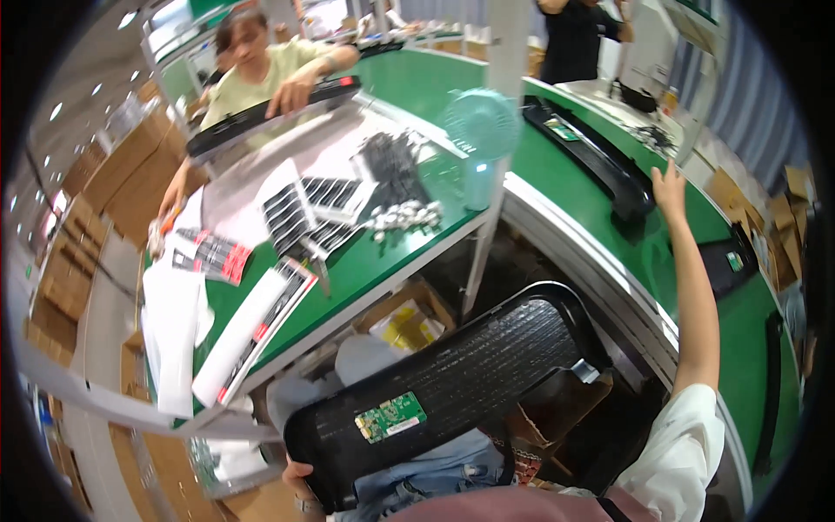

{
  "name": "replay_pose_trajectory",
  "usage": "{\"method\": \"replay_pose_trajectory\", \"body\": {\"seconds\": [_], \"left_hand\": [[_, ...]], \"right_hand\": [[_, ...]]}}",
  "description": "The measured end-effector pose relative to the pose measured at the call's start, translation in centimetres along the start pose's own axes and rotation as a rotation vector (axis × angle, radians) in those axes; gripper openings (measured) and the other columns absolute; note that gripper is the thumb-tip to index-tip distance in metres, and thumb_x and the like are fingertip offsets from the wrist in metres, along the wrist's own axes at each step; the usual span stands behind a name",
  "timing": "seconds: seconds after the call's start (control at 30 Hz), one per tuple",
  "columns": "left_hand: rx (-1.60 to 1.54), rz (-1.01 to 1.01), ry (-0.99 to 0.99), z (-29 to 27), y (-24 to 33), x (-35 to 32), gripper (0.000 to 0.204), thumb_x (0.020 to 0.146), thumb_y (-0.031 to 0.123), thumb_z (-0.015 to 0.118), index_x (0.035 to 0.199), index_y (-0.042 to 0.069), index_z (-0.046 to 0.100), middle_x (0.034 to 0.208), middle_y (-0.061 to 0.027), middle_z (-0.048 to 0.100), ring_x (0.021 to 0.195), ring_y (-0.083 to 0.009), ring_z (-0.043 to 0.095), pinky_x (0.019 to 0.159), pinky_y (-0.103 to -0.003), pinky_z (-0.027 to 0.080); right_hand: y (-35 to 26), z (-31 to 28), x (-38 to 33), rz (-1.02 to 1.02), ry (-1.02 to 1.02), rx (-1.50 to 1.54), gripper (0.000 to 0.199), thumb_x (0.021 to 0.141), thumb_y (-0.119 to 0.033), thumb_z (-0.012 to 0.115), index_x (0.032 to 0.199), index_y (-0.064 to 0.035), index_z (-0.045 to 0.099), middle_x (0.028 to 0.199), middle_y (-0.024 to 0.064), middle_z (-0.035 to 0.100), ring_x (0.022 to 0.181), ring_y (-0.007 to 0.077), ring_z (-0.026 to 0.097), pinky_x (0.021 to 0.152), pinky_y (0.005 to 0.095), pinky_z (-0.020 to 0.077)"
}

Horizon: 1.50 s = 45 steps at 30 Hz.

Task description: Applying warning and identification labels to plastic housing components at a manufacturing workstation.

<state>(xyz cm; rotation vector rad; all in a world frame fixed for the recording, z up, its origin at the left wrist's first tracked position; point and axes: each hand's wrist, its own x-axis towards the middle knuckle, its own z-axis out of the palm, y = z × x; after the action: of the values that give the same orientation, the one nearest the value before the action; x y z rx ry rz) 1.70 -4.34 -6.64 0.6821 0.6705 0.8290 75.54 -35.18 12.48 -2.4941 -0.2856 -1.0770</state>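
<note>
Shell (470, 365) slants above the jeans (444, 465), long axis lower left to upper right; left hand (298, 472) grips its lower-left end. Right hand (668, 187), fingers extended, reaches beyond the upper-right end, near another shell (581, 155) on the bench (739, 348).

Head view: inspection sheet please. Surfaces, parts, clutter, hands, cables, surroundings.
Surface: green left table, crowded; green right bench, partly covered.
Parts: long black housing, tilted, circuit board inside; two wide black housings on the bench, each with a board.
Clutter: label sheets, small white pieces and teal fan on the left table.
Left hand: grips the long housing's lower left corner.
Right hand: open, extended over the bench; contact unclear.
Cables: dark strands on the table, possibly wires; too small to tell.
Surroundings: co-worker handling another housing; cardboard boxes.
</note>
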Motion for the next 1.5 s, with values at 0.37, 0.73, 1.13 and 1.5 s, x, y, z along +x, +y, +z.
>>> {"method": "replay_pose_trajectory", "body": {"seconds": [0.37,0.73,1.13,1.5], "left_hand": [[0.773,-0.035,0.001,-6.1,2.6,-2.1,0.055,0.066,0.005,0.049,0.121,-0.003,0.055,0.107,-0.0144,0.064,0.099,-0.0274,0.062,0.086,-0.038,0.050],[1.451,0.429,0.213,-3.2,7.1,-4.3,0.015,0.078,0.006,0.069,0.092,0.003,0.064,0.083,-0.0126,0.063,0.068,-0.0276,0.061,0.061,-0.033,0.048],[1.328,0.695,-0.093,5.5,10.5,0.9,0.011,0.075,-0.003,0.066,0.086,0.002,0.066,0.080,-0.0120,0.065,0.069,-0.0272,0.064,0.062,-0.032,0.050],[1.194,1.102,-0.555,16.2,10.1,5.2,0.023,0.070,-0.004,0.068,0.092,0.003,0.067,0.089,-0.0117,0.064,0.075,-0.0297,0.062,0.063,-0.034,0.051]], "right_hand": [[-29.2,-11.3,-19.6,-0.812,-0.426,0.711,0.011,0.085,-0.012,0.066,0.092,-0.0040,0.065,0.087,0.0112,0.068,0.064,0.0221,0.066,0.051,0.0328,0.0468],[-42.0,-6.2,-24.2,-0.859,-0.299,0.275,0.034,0.086,-0.028,0.063,0.062,-0.0037,0.060,0.057,0.0159,0.061,0.054,0.0352,0.063,0.052,0.0427,0.0507],[-38.7,-17.2,-20.1,-0.494,0.134,0.571,0.016,0.091,-0.016,0.064,0.084,-0.0014,0.066,0.054,0.0119,0.053,0.043,0.0177,0.051,0.045,0.0300,0.0393],[-31.4,-22.4,-23.7,-0.278,-0.013,0.692,0.014,0.095,-0.009,0.058,0.098,0.0013,0.067,0.058,0.0041,0.059,0.046,0.0086,0.054,0.045,0.0208,0.0396]]}}
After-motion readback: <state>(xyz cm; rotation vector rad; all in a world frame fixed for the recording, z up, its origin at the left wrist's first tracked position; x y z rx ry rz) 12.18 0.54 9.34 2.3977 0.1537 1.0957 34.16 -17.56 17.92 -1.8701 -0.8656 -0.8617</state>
